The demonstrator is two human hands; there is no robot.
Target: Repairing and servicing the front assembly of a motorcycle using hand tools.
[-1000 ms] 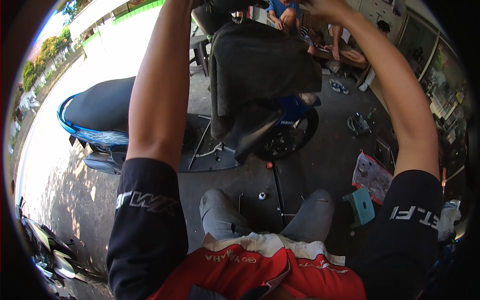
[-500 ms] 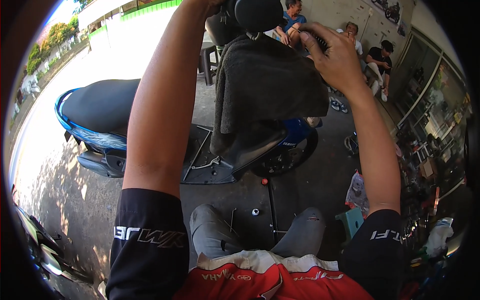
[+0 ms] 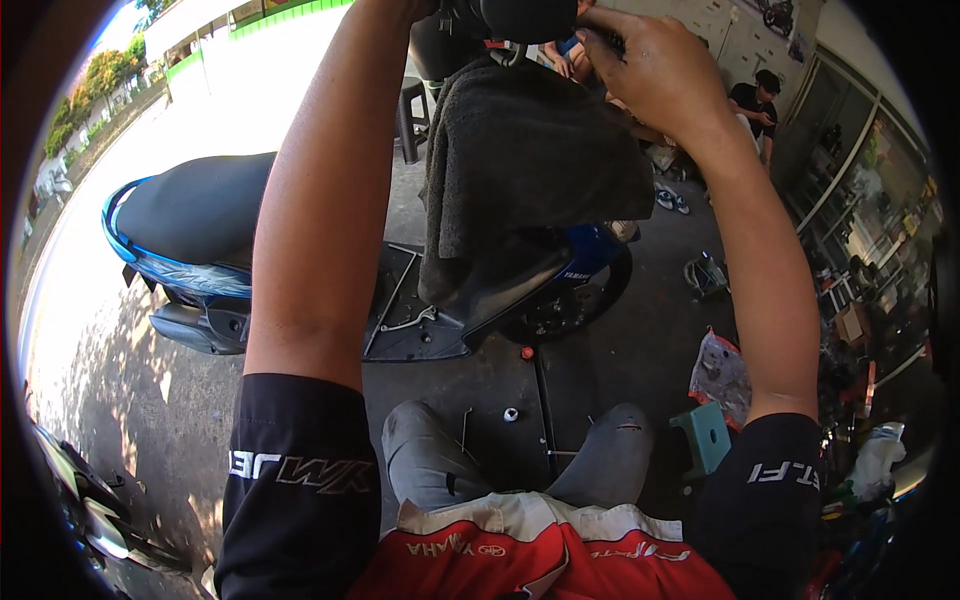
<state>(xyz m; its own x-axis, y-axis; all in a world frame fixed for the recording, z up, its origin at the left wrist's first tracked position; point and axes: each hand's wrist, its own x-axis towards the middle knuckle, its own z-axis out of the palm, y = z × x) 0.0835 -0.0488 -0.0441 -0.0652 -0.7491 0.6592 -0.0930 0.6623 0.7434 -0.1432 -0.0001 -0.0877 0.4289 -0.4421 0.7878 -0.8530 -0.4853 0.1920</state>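
A dark grey towel [image 3: 540,160] drapes over the front of a blue scooter [image 3: 185,265]. Above it, at the top edge, is a rounded black part [image 3: 525,18] by the handlebar. My right hand [image 3: 660,75] is raised just right of that part, its fingers curled in a pinch; what they hold is hidden. Only a sliver of my left hand [image 3: 412,8] shows at the top edge, beside the black handlebar parts; its fingers are out of sight. On the scooter's floorboard [image 3: 425,347] lie a silver lever [image 3: 410,319] and a long thin metal rod [image 3: 392,303].
Small parts lie on the ground between my knees, among them a white round piece [image 3: 511,414] and a red one [image 3: 527,353]. A teal stool [image 3: 708,437] and a plastic bag [image 3: 722,370] stand right. People sit by the far wall, one in black [image 3: 755,105].
My right hand has moved up and left, closer to the rounded black part. The view has shifted slightly, and the towel and scooter appear a little higher.
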